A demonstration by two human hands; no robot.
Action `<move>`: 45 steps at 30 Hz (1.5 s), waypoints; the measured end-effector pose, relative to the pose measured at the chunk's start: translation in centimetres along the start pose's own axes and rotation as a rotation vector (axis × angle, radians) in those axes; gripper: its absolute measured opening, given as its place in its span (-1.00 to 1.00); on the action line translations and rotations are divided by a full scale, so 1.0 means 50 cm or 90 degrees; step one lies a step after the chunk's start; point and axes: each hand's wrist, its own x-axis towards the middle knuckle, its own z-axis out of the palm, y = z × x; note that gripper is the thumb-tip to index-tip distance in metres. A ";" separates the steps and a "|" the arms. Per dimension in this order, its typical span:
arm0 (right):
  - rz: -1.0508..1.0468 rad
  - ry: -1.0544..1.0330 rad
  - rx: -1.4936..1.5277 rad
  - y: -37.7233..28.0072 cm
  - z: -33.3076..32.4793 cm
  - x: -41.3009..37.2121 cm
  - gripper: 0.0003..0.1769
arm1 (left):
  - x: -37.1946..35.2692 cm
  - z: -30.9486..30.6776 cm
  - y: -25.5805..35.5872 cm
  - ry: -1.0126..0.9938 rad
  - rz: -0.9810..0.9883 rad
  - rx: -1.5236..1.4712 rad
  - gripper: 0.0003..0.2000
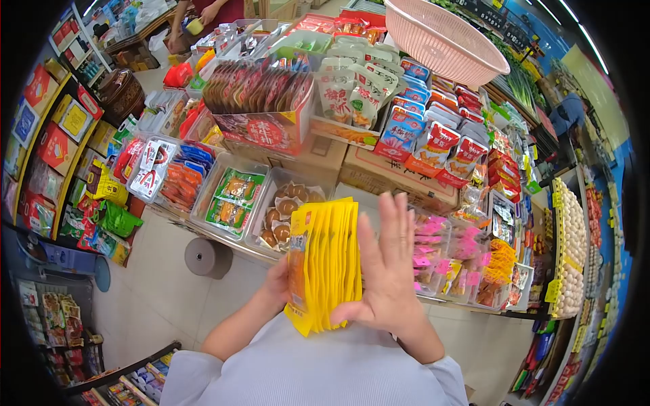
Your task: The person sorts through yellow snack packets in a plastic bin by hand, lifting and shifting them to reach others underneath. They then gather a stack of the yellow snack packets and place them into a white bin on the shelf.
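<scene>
A thick row of yellow snack packets (pixel 325 264) stands on edge in front of my chest. My left hand (pixel 276 281) is closed on its left side, with most of the fingers hidden behind the packets. At the right side, my right hand (pixel 389 271) is open, its fingers stretched upward and its palm facing the stack. The thumb lies at the lower right corner of the packets. Just beyond them is a clear bin of brown round snacks (pixel 284 210), and beside that a bin of green packets (pixel 233 199).
A display table carries a red box of packets (pixel 264 122), blue and red bags (pixel 433 142) and pink-marked packs (pixel 440 254). A pink basket (pixel 450 40) sits at the back. Egg trays (pixel 569 243) are stacked right. A grey stool (pixel 206 258) stands on the floor. Another person's arm (pixel 210 12) shows at the top.
</scene>
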 end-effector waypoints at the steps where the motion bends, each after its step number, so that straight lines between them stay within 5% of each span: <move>1: 0.000 -0.060 -0.016 0.000 0.019 -0.002 0.23 | 0.002 0.004 0.001 -0.012 0.006 -0.011 -0.12; 3: 0.008 -0.175 -0.049 0.000 0.072 -0.011 0.24 | 0.005 0.006 -0.011 0.029 0.030 -0.024 -0.10; 6: 0.004 -0.167 -0.039 0.001 0.069 -0.009 0.25 | 0.008 -0.005 -0.010 0.035 0.038 -0.014 -0.08; 12: 0.115 0.028 0.163 0.033 0.053 -0.014 0.24 | 0.017 -0.004 0.010 -0.011 -0.047 0.112 0.06; 18: 0.064 -0.168 0.016 -0.024 0.070 -0.020 0.20 | 0.016 -0.025 -0.011 -0.007 0.032 -0.024 -0.14; 21: 0.066 -0.166 0.036 -0.025 0.079 -0.011 0.10 | 0.037 0.024 -0.025 -0.003 0.087 0.031 -0.17; 27: 0.102 -0.192 0.008 -0.015 0.063 -0.016 0.28 | 0.035 -0.004 -0.021 0.057 0.038 0.005 -0.19; 30: 0.127 0.001 0.126 0.022 0.061 -0.027 0.21 | 0.037 -0.014 0.002 0.076 -0.028 -0.078 -0.23; 33: 0.198 0.005 0.120 0.037 0.057 -0.025 0.11 | 0.027 -0.055 -0.007 0.051 -0.035 -0.095 -0.23; 36: 0.348 -0.045 0.372 0.028 0.089 -0.022 0.00 | 0.034 -0.054 -0.001 0.006 -0.057 -0.077 -0.19; 39: 0.360 0.015 0.595 0.015 0.094 -0.010 -0.07 | 0.041 -0.049 0.008 -0.006 -0.052 -0.025 -0.13; 45: 0.407 0.128 0.662 0.029 0.133 -0.012 -0.12 | 0.060 -0.043 0.022 0.010 -0.055 -0.001 0.10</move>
